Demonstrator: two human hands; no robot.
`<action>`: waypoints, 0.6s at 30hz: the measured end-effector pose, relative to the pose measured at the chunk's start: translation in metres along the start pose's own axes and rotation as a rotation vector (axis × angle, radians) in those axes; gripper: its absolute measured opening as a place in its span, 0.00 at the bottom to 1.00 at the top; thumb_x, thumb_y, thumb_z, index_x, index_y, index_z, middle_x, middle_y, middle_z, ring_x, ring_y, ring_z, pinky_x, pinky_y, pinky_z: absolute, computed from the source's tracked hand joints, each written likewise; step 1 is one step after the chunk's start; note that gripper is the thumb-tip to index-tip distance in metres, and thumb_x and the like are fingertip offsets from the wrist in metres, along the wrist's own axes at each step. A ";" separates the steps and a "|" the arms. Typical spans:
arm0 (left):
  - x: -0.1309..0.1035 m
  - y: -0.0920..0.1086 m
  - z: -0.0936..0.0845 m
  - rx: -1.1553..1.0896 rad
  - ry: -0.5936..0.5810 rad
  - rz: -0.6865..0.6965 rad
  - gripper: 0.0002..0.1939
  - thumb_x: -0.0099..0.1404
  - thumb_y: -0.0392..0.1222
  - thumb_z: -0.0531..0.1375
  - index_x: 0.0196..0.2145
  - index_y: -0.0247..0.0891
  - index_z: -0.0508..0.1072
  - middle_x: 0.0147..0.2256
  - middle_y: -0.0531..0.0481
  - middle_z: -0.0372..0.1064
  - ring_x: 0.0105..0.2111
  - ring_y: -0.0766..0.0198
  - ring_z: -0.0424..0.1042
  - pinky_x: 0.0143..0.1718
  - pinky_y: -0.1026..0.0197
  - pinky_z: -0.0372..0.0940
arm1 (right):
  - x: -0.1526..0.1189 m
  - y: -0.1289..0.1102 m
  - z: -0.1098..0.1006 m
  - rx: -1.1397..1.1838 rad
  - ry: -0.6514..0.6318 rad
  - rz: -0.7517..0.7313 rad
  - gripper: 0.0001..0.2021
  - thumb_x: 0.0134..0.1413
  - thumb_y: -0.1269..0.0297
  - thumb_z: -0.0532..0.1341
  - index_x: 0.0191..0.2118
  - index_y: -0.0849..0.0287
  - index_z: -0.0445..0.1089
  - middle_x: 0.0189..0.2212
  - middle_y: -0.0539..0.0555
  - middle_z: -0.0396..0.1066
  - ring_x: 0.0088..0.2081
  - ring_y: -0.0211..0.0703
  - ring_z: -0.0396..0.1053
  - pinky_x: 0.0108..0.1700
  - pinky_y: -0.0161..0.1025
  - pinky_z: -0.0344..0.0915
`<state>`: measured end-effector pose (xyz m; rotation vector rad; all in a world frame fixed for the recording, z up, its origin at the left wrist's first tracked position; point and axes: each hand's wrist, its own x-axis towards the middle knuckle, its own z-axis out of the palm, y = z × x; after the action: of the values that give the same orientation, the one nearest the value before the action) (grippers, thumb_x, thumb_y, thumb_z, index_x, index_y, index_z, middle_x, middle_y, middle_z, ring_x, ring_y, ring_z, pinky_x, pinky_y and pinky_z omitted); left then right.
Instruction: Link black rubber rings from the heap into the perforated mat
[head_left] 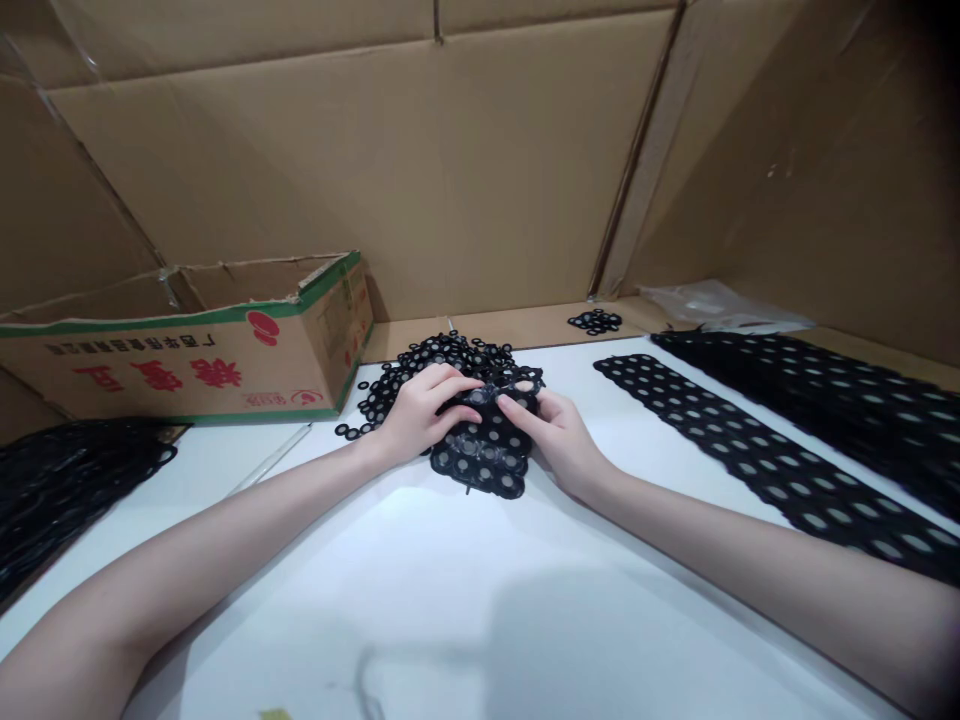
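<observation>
A black rubbery sheet with rows of round holes is held up between both hands, its lower end hanging just over the white table. My left hand pinches its upper left edge between thumb and fingers. On the other side, my right hand grips the upper right part, thumb on the near face and fingers behind. Right behind the sheet lies a heap of loose black rings, partly hidden by my left hand and the sheet.
At the left stands an open cardboard box, with a dark pile before it and a clear thin stick nearby. Perforated black strips lie at the right. Farther back are a small ring pile and a plastic bag. Cardboard walls surround the table.
</observation>
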<state>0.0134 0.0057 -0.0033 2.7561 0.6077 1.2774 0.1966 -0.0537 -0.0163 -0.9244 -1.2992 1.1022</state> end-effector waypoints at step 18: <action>0.003 0.008 0.001 -0.230 -0.018 -0.347 0.04 0.54 0.30 0.62 0.28 0.35 0.72 0.29 0.53 0.71 0.31 0.65 0.70 0.33 0.65 0.61 | 0.001 0.000 0.001 -0.250 -0.008 -0.058 0.13 0.43 0.56 0.66 0.30 0.59 0.66 0.27 0.50 0.65 0.31 0.41 0.64 0.35 0.39 0.63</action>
<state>0.0187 -0.0002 -0.0005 2.3475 0.8344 1.1597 0.1958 -0.0527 -0.0163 -1.0596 -1.4842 0.9127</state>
